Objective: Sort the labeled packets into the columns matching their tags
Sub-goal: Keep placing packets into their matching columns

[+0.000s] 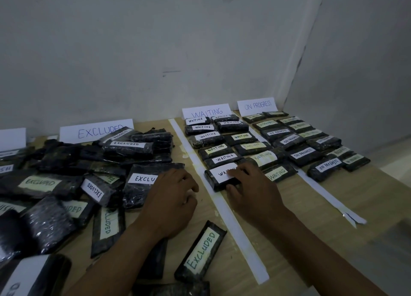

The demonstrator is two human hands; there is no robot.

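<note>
Black wrapped packets with handwritten tags lie on a wooden table (333, 206). My right hand (251, 189) grips a packet tagged WAITING (216, 176) at the near end of the WAITING column, under the WAITING sign (205, 111). My left hand (171, 197) rests, fingers curled, on the table by a large EXCLUDED packet (142, 184) and holds nothing. A loose EXCLUDED packet (201, 251) lies near the front, left of the white strip (233, 224). An EXCLUDED-tagged packet (252, 147) sits among the WAITING ones.
An unsorted heap of packets (66, 184) covers the left under the EXCLUDED sign (95, 132). ON PROGRESS packets (302, 140) fill the right column below their sign (256, 105). A second white strip (329, 197) divides the right columns. Walls close the back and right.
</note>
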